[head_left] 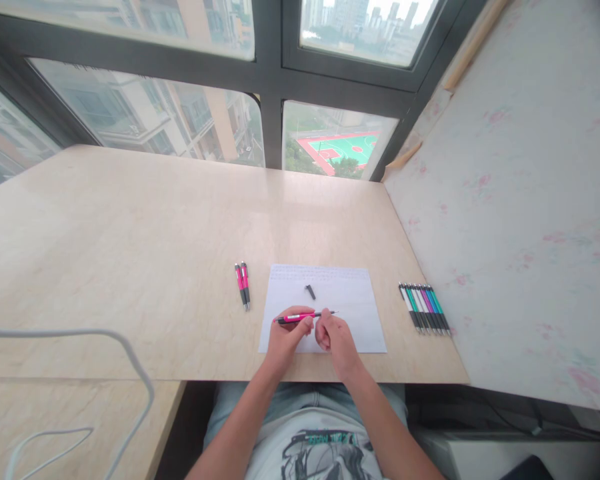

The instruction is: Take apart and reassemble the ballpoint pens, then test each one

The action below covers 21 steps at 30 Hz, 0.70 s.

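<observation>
pink and black — the pen looks slim.

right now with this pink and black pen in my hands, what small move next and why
Probably use the right hand to pick up the small tapered black piece while the left hand steadies the pink and black pen: that piece lies loose on the white paper, beyond the hands, and the pen's slim end pokes out bare past the right hand.
</observation>
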Tool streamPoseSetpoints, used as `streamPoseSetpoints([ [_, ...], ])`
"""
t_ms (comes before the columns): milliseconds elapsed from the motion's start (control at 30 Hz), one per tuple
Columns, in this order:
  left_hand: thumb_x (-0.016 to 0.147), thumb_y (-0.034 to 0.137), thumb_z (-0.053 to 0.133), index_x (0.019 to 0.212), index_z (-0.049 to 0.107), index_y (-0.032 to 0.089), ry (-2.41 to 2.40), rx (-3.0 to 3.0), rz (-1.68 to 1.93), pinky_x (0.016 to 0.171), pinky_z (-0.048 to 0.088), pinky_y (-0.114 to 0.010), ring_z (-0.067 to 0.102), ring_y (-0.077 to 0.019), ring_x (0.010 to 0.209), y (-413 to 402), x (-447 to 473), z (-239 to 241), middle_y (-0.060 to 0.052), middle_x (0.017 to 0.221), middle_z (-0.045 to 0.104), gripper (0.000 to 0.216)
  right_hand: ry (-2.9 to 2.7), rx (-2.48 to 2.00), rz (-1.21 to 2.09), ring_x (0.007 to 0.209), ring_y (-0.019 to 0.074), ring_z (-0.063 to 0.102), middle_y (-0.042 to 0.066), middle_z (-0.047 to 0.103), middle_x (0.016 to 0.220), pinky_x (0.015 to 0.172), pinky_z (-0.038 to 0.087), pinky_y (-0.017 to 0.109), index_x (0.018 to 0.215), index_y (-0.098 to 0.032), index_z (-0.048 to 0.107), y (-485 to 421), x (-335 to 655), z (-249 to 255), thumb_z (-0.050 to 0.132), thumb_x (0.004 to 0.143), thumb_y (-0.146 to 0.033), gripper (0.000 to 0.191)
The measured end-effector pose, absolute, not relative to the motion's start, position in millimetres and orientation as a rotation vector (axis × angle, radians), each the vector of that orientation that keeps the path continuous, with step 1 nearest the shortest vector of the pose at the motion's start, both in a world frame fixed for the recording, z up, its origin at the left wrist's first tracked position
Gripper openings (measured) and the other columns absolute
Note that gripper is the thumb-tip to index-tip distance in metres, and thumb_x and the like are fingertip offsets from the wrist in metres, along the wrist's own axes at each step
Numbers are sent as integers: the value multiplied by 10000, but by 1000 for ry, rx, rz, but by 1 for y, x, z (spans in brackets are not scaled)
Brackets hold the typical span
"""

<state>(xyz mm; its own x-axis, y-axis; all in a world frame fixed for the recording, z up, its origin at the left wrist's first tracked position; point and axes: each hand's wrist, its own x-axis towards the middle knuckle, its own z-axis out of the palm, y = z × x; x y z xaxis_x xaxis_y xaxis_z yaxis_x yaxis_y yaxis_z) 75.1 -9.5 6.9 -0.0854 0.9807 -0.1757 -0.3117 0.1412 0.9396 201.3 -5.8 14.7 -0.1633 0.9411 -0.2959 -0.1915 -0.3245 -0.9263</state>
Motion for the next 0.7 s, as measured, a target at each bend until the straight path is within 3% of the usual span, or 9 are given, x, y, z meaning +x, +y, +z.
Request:
streamPoseSetpoints([
  [133, 753, 317, 755, 923, 750, 166, 1099, 887, 1246, 651, 480, -294, 587, -166, 647, -12, 76, 10, -52, 727, 697, 228, -832, -1197, 1656, 404, 77, 242, -83, 262, 407, 427, 163, 240, 486, -214, 389, -3, 201, 16, 567, 814, -662, 583],
  [467, 812, 329, 704, 959, 762, 152, 973, 915, 1220, 731, 506, -328, 629, -194, 723, -13, 78, 18, -81, 778, 723, 238, -737, -1207, 1686, 429, 83, 276, -71, 286, 414, 424, 169, 227, 470, -215, 361, 0, 206, 26, 613, 785, -635, 583],
  [700, 784, 395, 719, 891, 745, 128, 911, 658, 1334, 651, 484, -299, 579, -157, 636, -13, 90, 8, -50, 669, 669, 289, -904, -1180, 1540, 465, 99, 367, -15, 459, 496, 446, 256, 244, 493, -209, 403, 0, 198, 21, 529, 849, -633, 568],
])
